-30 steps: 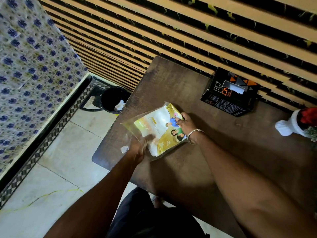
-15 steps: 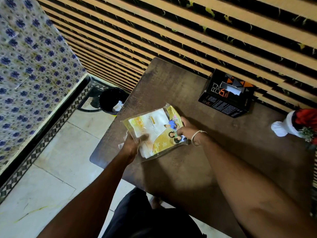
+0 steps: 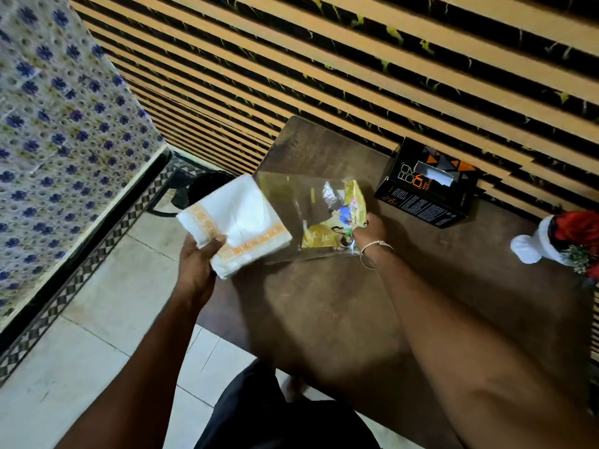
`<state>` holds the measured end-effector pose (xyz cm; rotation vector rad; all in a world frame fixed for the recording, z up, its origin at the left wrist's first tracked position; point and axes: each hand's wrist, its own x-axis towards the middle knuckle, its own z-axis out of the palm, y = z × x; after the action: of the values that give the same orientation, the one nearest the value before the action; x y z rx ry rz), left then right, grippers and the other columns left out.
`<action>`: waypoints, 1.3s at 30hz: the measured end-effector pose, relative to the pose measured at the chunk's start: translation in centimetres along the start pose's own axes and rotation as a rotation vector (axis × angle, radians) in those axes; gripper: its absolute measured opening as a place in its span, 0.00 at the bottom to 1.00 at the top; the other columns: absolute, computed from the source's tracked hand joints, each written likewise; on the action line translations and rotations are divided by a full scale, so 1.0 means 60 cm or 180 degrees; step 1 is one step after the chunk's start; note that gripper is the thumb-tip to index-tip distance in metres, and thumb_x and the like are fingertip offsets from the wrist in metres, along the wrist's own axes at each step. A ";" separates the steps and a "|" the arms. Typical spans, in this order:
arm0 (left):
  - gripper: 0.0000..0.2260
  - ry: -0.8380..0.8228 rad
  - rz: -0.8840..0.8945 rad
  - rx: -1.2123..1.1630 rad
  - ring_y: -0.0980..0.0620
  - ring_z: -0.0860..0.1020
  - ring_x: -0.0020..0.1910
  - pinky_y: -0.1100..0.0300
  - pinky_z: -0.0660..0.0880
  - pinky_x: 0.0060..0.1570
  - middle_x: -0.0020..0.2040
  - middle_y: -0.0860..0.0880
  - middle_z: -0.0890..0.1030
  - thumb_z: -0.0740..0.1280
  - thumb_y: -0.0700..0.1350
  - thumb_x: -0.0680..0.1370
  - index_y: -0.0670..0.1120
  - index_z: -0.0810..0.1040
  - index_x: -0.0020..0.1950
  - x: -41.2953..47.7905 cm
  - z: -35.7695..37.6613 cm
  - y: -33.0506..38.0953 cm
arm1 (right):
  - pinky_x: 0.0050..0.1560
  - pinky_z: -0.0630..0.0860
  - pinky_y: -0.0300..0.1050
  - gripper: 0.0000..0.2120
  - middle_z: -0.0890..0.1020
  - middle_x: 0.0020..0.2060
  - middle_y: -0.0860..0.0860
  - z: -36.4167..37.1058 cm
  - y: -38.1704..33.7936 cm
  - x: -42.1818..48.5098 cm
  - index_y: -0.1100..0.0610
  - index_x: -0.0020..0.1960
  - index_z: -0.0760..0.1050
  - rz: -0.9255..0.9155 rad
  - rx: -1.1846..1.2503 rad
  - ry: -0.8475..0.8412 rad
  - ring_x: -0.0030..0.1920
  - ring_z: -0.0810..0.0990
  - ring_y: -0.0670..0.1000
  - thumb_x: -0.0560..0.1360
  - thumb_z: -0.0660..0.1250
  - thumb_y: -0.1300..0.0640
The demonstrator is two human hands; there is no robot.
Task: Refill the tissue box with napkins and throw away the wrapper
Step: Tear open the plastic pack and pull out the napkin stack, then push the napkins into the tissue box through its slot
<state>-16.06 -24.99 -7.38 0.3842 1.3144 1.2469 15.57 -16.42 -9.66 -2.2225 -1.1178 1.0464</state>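
Observation:
My left hand (image 3: pixel 196 264) grips a stack of white napkins with orange borders (image 3: pixel 236 223), held out past the table's left edge. The clear and yellow printed wrapper (image 3: pixel 319 215) hangs open and hollow above the table, pinched at its right end by my right hand (image 3: pixel 368 230), which wears a metal bangle. A black tissue box with orange triangles (image 3: pixel 424 189) stands at the back of the table against the slatted wall, a white tissue poking from its top slot.
The dark wooden table (image 3: pixel 340 319) has a rounded near-left corner. A black waste bin (image 3: pixel 202 189) sits on the tiled floor left of the table, partly hidden behind the napkins. A white vase with red flowers (image 3: pixel 551 244) stands at the table's right.
My left hand has pulled the napkin stack out of the wrapper and moved it left. The wrapper, now hollow, has lifted off the table in my right hand.

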 end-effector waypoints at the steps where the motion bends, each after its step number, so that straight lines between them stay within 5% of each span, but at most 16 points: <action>1: 0.22 0.0076 0.0065 -0.0138 0.34 0.77 0.64 0.36 0.76 0.59 0.67 0.37 0.78 0.64 0.31 0.77 0.40 0.71 0.71 0.001 -0.008 0.011 | 0.46 0.74 0.47 0.15 0.83 0.49 0.59 0.002 -0.004 0.004 0.64 0.53 0.79 0.0066 0.0142 0.0135 0.47 0.80 0.57 0.69 0.61 0.71; 11: 0.21 -0.0086 0.0167 -0.0645 0.38 0.77 0.65 0.39 0.75 0.61 0.69 0.41 0.76 0.60 0.34 0.81 0.47 0.70 0.73 -0.006 -0.019 0.053 | 0.54 0.80 0.52 0.17 0.84 0.52 0.59 0.011 -0.056 0.020 0.60 0.55 0.79 0.0312 0.0364 0.0461 0.53 0.82 0.61 0.67 0.64 0.67; 15: 0.21 -0.0018 0.0180 -0.0896 0.44 0.82 0.57 0.47 0.81 0.54 0.69 0.40 0.76 0.61 0.36 0.81 0.43 0.68 0.75 -0.011 -0.015 0.067 | 0.56 0.78 0.51 0.17 0.82 0.55 0.60 0.001 -0.061 0.028 0.61 0.58 0.78 0.0269 0.0060 0.0523 0.56 0.80 0.63 0.69 0.65 0.66; 18: 0.15 0.0090 0.0111 -0.1024 0.50 0.85 0.42 0.58 0.82 0.37 0.53 0.45 0.84 0.58 0.38 0.82 0.42 0.70 0.69 -0.010 -0.019 0.085 | 0.56 0.76 0.50 0.17 0.81 0.57 0.61 -0.005 -0.063 0.030 0.61 0.59 0.77 0.0253 -0.0169 0.0528 0.58 0.79 0.63 0.70 0.65 0.66; 20: 0.10 0.0036 0.0070 -0.0915 0.54 0.85 0.36 0.61 0.81 0.35 0.41 0.51 0.85 0.60 0.41 0.82 0.44 0.72 0.63 -0.007 -0.023 0.090 | 0.55 0.77 0.50 0.16 0.82 0.55 0.61 -0.004 -0.065 0.032 0.61 0.57 0.77 0.0231 -0.0254 0.0532 0.57 0.80 0.63 0.70 0.65 0.66; 24: 0.17 -0.0292 -0.0028 -0.0158 0.51 0.85 0.48 0.54 0.83 0.45 0.53 0.47 0.85 0.63 0.37 0.80 0.42 0.73 0.69 -0.012 0.002 0.077 | 0.55 0.79 0.51 0.15 0.83 0.53 0.60 0.009 -0.072 0.039 0.58 0.54 0.76 0.0222 -0.0002 0.0509 0.54 0.81 0.62 0.67 0.67 0.64; 27: 0.18 -0.0614 -0.0277 0.0217 0.42 0.84 0.52 0.47 0.82 0.47 0.62 0.38 0.80 0.63 0.33 0.79 0.37 0.71 0.70 -0.012 0.034 0.046 | 0.64 0.73 0.55 0.26 0.75 0.62 0.59 0.023 -0.079 0.031 0.55 0.65 0.70 0.0120 -0.0144 0.0602 0.64 0.73 0.62 0.68 0.71 0.56; 31: 0.19 -0.0921 -0.0576 0.0448 0.38 0.80 0.61 0.39 0.78 0.58 0.66 0.40 0.79 0.63 0.34 0.80 0.43 0.73 0.71 -0.014 0.063 0.005 | 0.60 0.71 0.52 0.24 0.71 0.60 0.56 0.015 -0.076 -0.027 0.52 0.65 0.68 -0.0831 -0.0464 0.1249 0.60 0.72 0.56 0.72 0.67 0.43; 34: 0.18 -0.1020 -0.0650 0.0513 0.41 0.81 0.61 0.42 0.78 0.59 0.66 0.41 0.79 0.62 0.33 0.81 0.45 0.75 0.69 -0.016 0.076 -0.008 | 0.48 0.70 0.33 0.23 0.74 0.55 0.50 0.007 -0.065 -0.082 0.52 0.64 0.69 -0.0958 0.0540 -0.0018 0.48 0.75 0.42 0.74 0.67 0.41; 36: 0.18 -0.1126 -0.0720 0.0555 0.41 0.80 0.62 0.43 0.78 0.59 0.67 0.42 0.79 0.63 0.34 0.80 0.44 0.74 0.70 -0.013 0.080 -0.015 | 0.51 0.71 0.32 0.27 0.75 0.57 0.48 0.004 -0.050 -0.108 0.49 0.65 0.68 -0.0660 0.1136 -0.0847 0.52 0.77 0.40 0.71 0.68 0.37; 39: 0.20 -0.1208 -0.0871 0.0641 0.40 0.79 0.63 0.45 0.79 0.58 0.66 0.42 0.80 0.64 0.35 0.79 0.41 0.73 0.71 -0.009 0.084 -0.019 | 0.46 0.76 0.30 0.27 0.80 0.57 0.46 0.003 -0.029 -0.124 0.51 0.67 0.69 -0.0335 0.1652 -0.1482 0.51 0.81 0.37 0.72 0.72 0.47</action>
<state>-11.08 -23.76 -6.50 0.5354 1.1214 0.7703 11.69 -21.47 -5.43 -1.5403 -0.9759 1.6407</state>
